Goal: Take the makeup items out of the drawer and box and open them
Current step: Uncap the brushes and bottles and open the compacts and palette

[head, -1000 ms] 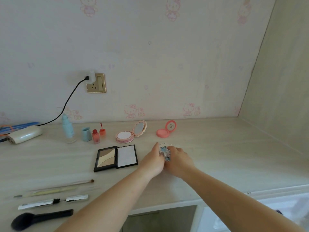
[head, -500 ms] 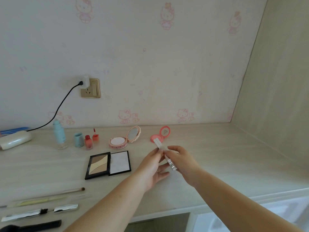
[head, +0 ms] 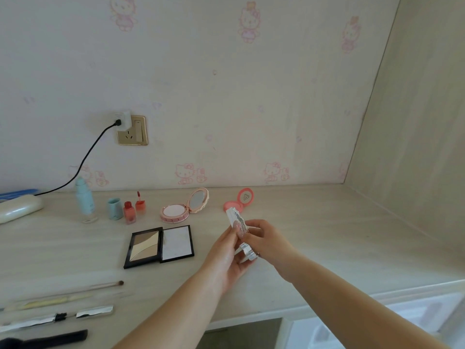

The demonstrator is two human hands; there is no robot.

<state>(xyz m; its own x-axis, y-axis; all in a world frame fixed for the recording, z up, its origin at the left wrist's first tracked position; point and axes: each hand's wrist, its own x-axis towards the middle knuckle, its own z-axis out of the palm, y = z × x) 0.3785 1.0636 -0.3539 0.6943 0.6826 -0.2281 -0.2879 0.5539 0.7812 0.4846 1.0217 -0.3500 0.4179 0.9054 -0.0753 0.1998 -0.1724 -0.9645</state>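
Both hands hold a slim silver patterned makeup case (head: 236,219) on edge, above the middle of the desk (head: 314,238). My left hand (head: 227,255) grips its near side with thumb and fingers. My right hand (head: 266,244) pinches its lower end. Whether the case is open is unclear. On the desk lie an open black palette (head: 159,245), an open pink cushion compact (head: 183,207) and an open coral blush compact (head: 240,201).
At back left stand a light blue bottle (head: 84,200), a blue cap (head: 114,209) and an opened red lip tint (head: 129,211). Brushes (head: 68,297) lie front left. A cable runs to the wall socket (head: 132,131). A white drawer (head: 377,321) shows below the desk edge.
My hands lifted the silver case off the desk and turned it on edge. The camera view tilted slightly up and left.
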